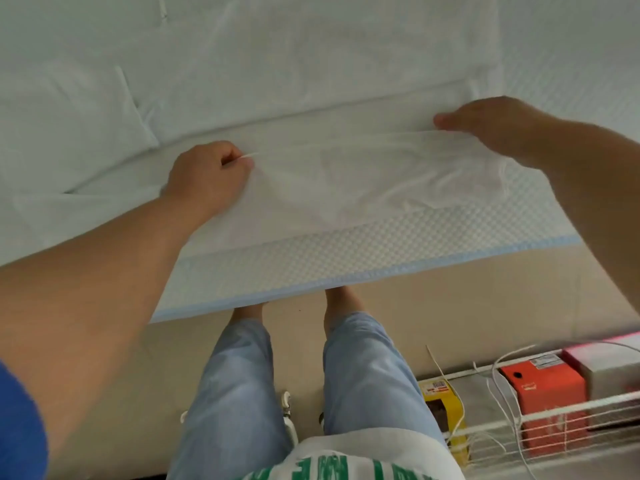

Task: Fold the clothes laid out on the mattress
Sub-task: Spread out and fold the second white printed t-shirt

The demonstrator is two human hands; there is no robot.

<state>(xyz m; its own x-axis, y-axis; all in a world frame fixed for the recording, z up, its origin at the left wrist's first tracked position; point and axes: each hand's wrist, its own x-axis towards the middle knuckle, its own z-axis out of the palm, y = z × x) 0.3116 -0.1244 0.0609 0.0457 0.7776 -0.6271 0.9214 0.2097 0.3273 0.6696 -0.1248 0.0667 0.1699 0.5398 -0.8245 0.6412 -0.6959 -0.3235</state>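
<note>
You're working one white garment [346, 174], spread flat near the mattress [346, 251] edge closest to you. Two hands on it, one per side.

Your left hand [207, 174] is pinching the cloth: thumb and forefinger closed on a small ridge of fabric, other fingers curled under. Wrinkles are fanning out from that pinch toward your right.

Your right hand [491, 128] is lying on the garment's far right corner, knuckles up, fingers bent down into the cloth. Can't tell if it's actually gripping or just pressing; the fingertips are hidden.

Between the two grips the fabric is sitting loosely creased, not taut. Just beyond both hands a second white cloth [277, 74] is lying across the mattress, folded edge running side to side. Left of your left grip, one white pillow-like lump [69, 109].

Below the grips, off the mattress: two legs in light blue trousers [363, 375], one white wire rack [554, 424] to your right, one orange box [543, 386] and one yellow box [441, 396] by it.
</note>
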